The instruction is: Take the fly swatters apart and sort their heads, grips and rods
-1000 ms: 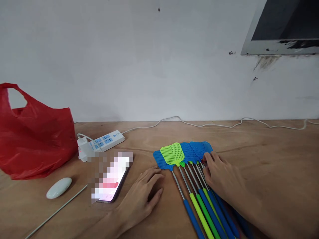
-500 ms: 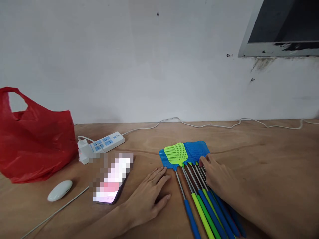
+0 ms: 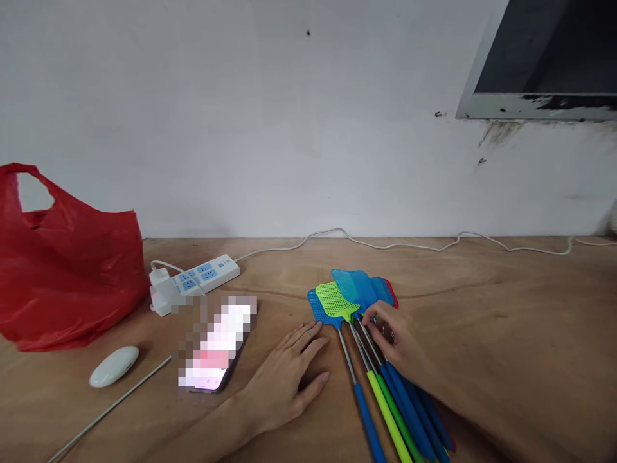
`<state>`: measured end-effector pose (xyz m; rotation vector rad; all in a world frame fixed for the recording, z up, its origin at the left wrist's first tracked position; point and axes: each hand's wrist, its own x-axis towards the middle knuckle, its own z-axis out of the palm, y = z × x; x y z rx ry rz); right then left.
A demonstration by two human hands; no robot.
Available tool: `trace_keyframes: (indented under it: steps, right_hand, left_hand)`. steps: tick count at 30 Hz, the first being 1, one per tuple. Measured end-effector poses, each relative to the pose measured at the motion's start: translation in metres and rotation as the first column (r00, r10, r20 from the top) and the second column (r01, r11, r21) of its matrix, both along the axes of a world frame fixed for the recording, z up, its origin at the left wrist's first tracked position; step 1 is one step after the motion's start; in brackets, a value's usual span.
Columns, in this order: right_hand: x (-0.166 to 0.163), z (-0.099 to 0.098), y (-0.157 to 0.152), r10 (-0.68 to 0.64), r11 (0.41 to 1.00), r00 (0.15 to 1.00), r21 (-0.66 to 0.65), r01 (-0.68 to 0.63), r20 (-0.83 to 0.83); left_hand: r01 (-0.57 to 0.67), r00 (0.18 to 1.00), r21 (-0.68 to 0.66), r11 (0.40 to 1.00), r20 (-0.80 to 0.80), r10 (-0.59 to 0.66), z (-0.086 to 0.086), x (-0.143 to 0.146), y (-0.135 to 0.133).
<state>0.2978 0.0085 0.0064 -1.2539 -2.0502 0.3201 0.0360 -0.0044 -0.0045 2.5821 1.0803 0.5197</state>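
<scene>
Several telescopic fly swatters lie in a fanned pile on the wooden table, with mesh heads, metal shafts and coloured handles. A yellow-green fly swatter (image 3: 332,299) partly covers the leftmost blue fly swatter (image 3: 370,421). My left hand (image 3: 284,382) rests flat and open, fingertips at the leftmost blue head's lower corner. My right hand (image 3: 395,337) is closed, thumb and fingers pinching a blue fly swatter (image 3: 348,283) near its neck; that head overlaps the yellow-green one. Behind it, a red fly swatter head (image 3: 393,294) shows only its edge. My right hand hides several shafts.
At left stand a red plastic bag (image 3: 72,270) and a white power strip (image 3: 212,275) with a plugged-in adapter. A lit phone (image 3: 216,360), partly blurred, and a white oval object (image 3: 114,366) lie nearer. A white cable (image 3: 395,246) runs along the wall.
My right hand has moved left with the blue fly swatter, whose head now overlaps the yellow-green one. A red edge has come into view at the right. My left hand has stayed put.
</scene>
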Motion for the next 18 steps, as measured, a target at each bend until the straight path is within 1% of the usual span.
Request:
trace_keyframes:
  steps: [2,4,5,7,8,10,12,13,14,15,18]
  right_hand:
    - [-0.004,0.0,-0.003,0.017,0.999,0.997,0.037,-0.02,0.077]
    - [-0.004,-0.001,-0.003,-0.005,0.998,0.992,0.067,-0.004,0.123]
    - [-0.003,-0.002,-0.003,-0.034,0.996,0.989,0.09,0.021,0.146]
    - [0.003,-0.002,0.0,-0.145,0.983,0.963,0.145,0.114,0.227]
    - [0.007,-0.002,0.001,-0.215,0.971,0.932,0.163,0.173,0.292]
    - [0.014,0.0,0.004,-0.341,0.939,0.817,0.138,0.314,0.465]
    - [0.02,0.002,0.006,-0.392,0.897,0.696,0.081,0.435,0.601]
    - [0.022,0.003,0.007,-0.394,0.88,0.662,0.053,0.472,0.637]
    - [0.024,0.003,0.007,-0.39,0.871,0.65,0.032,0.491,0.652]
    - [0.026,0.004,0.007,-0.383,0.87,0.655,0.015,0.494,0.651]
    - [0.03,0.001,0.008,-0.337,0.887,0.711,-0.046,0.46,0.617]
  left_hand:
    - [-0.003,1.0,0.005,1.0,0.002,0.003,0.0,0.0,0.0]
    - [-0.005,1.0,0.008,1.0,-0.01,0.006,-0.001,0.0,0.0]
    - [-0.005,1.0,0.009,1.0,-0.023,0.005,-0.001,0.0,0.0]
    - [-0.001,0.999,0.009,1.0,-0.048,0.002,-0.001,0.0,0.001]
    - [0.001,0.998,0.008,1.0,-0.056,-0.001,-0.001,0.001,0.001]
    - [0.003,0.998,0.009,1.0,-0.062,-0.003,0.0,0.001,0.002]
    - [0.0,0.998,0.011,1.0,-0.063,0.001,0.001,0.001,0.002]
    - [-0.002,0.998,0.01,1.0,-0.064,0.002,0.001,0.001,0.002]
    - [-0.002,0.998,0.007,1.0,-0.066,0.003,0.002,0.001,0.001]
    - [-0.001,0.998,0.005,1.0,-0.068,0.001,0.002,0.001,0.001]
    - [0.007,0.997,-0.006,1.0,-0.078,-0.008,0.002,0.001,0.001]
